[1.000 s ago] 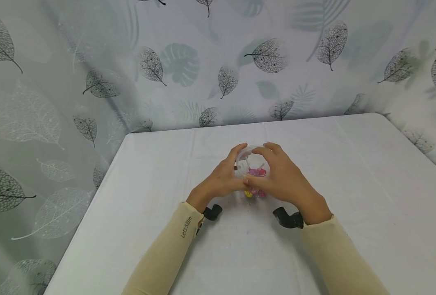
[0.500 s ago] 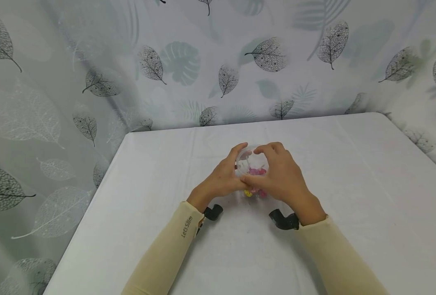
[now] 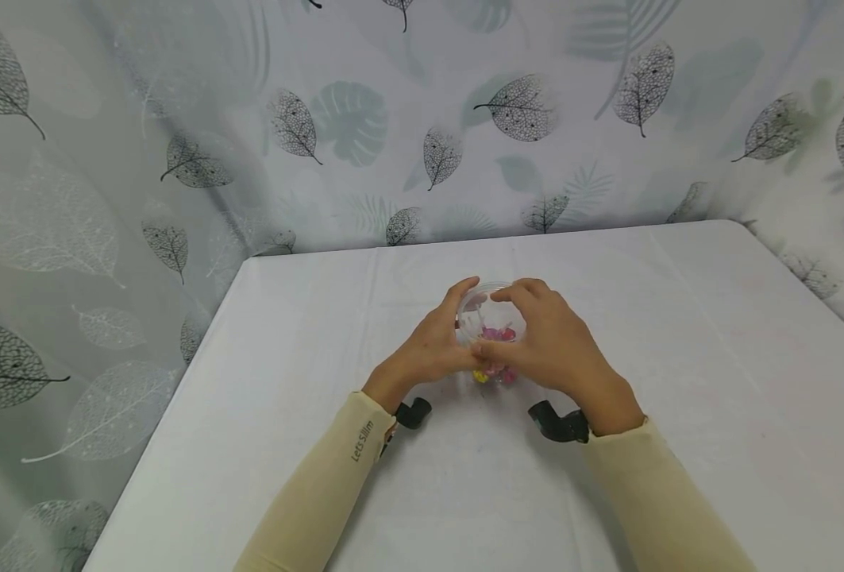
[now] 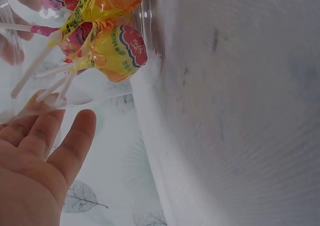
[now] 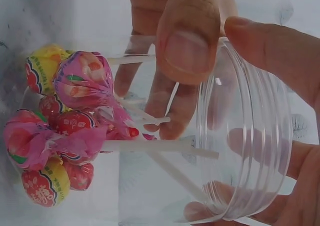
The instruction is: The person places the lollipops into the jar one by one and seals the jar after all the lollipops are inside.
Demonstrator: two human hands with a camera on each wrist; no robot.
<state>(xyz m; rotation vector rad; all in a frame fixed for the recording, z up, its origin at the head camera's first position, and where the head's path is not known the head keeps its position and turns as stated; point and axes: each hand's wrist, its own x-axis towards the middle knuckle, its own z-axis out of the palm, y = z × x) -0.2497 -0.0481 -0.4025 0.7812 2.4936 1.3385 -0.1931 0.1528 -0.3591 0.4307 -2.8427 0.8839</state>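
Observation:
A clear plastic jar stands on the table between both hands. Inside it, wrapped lollipops in pink, red and yellow have their heads at the base and white sticks towards the mouth. My left hand grips the jar's left side; its thumb lies across the near wall, as the right wrist view shows. Around the ridged top of the jar curls my right hand, with forefinger and thumb at the rim. Whether a clear lid sits on those ridges, I cannot tell.
White cloth covers the table. Leaf-print curtains hang behind it and at both sides. Black curved wrist mounts stick out below each wrist.
My right hand and wrist shift slightly left, then back right, around the jar's top. The left hand and the jar stay nearly in place.

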